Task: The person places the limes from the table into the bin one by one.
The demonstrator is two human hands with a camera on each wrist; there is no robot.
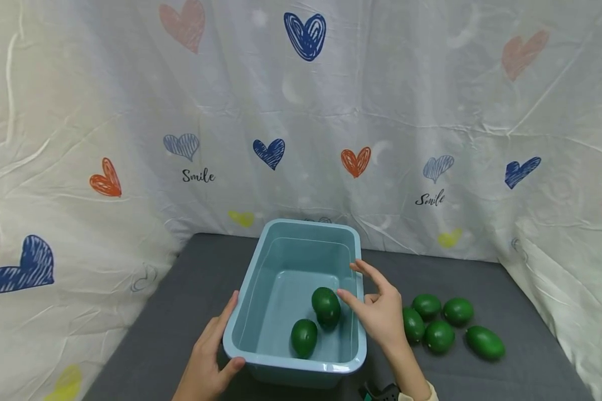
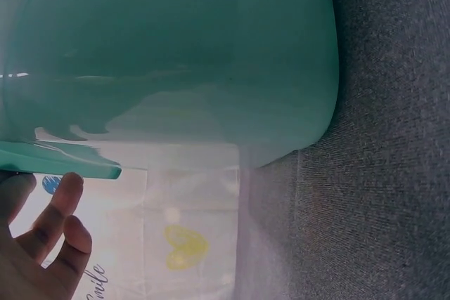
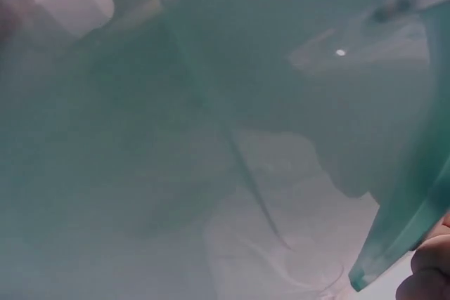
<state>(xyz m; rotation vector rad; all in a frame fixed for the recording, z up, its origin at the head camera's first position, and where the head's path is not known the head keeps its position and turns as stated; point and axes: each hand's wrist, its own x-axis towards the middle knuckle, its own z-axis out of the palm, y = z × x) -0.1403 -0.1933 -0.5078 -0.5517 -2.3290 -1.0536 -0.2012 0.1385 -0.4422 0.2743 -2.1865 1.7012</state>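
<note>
A light blue plastic bin point(image 1: 293, 365) stands on the table. Inside lie dark green avocados: one avocado point(image 1: 304, 338) near the front wall, and an avocado point(image 1: 325, 301) towards the right wall that overlaps another beneath it. My left hand point(image 1: 208, 353) rests at the front left corner, long fingers along the outer side and thumb by the front rim; the left wrist view shows its fingers point(image 2: 53, 219) beside the rim. Over the right rim is my right hand point(image 1: 381, 312), thumb and forefinger spread apart, holding nothing, the thumb tip close to the upper avocado.
To the right of the bin, several more avocados point(image 1: 439, 336) lie grouped on the dark grey tablecloth point(image 1: 527, 356), one partly hidden by my right hand. A white curtain point(image 1: 311, 111) printed with hearts hangs behind the table and along both sides.
</note>
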